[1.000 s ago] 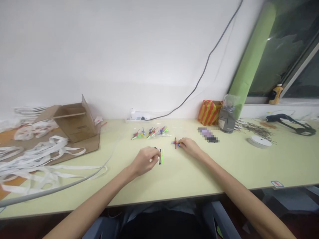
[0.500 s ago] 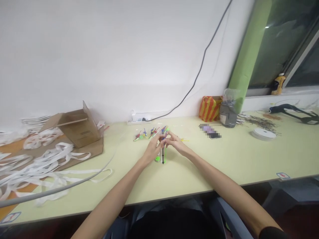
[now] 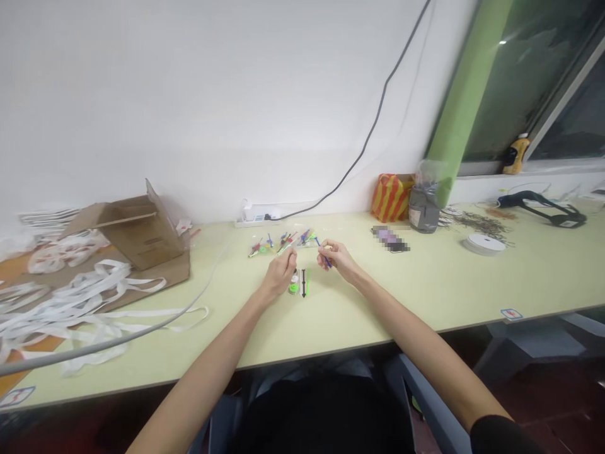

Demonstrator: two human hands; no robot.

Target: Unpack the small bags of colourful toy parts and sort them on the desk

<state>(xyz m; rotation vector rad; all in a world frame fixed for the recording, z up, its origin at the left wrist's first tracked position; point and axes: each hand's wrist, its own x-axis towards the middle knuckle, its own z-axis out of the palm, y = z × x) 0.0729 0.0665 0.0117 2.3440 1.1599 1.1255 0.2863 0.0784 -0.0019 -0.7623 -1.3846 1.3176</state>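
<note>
My right hand (image 3: pixel 336 257) pinches a thin blue plastic stick (image 3: pixel 323 252) above the table. To its left, my left hand (image 3: pixel 280 272) is closed, fingers curled together; whatever is in it, if anything, is hidden. Between and just below the hands lie a black arrow-tipped stick (image 3: pixel 304 284), a bright green stick (image 3: pixel 309 282) and a small green round piece (image 3: pixel 293 288) with a white one beside it. Behind the hands sit several small clear packs of coloured plastic parts (image 3: pixel 286 241), with red, blue and green pieces.
On the left, a cardboard box (image 3: pixel 142 233) stands near tangled white ribbons (image 3: pixel 94 296), and a grey cable (image 3: pixel 118 350) crosses in front. At the right are a phone (image 3: pixel 390 239), a striped bag (image 3: pixel 391 198), a grey container (image 3: pixel 424 209) and a white spool (image 3: pixel 484 244).
My hands have come apart from each other. The blue stick is now seen in the right hand, and the black and green sticks on the table show more fully.
</note>
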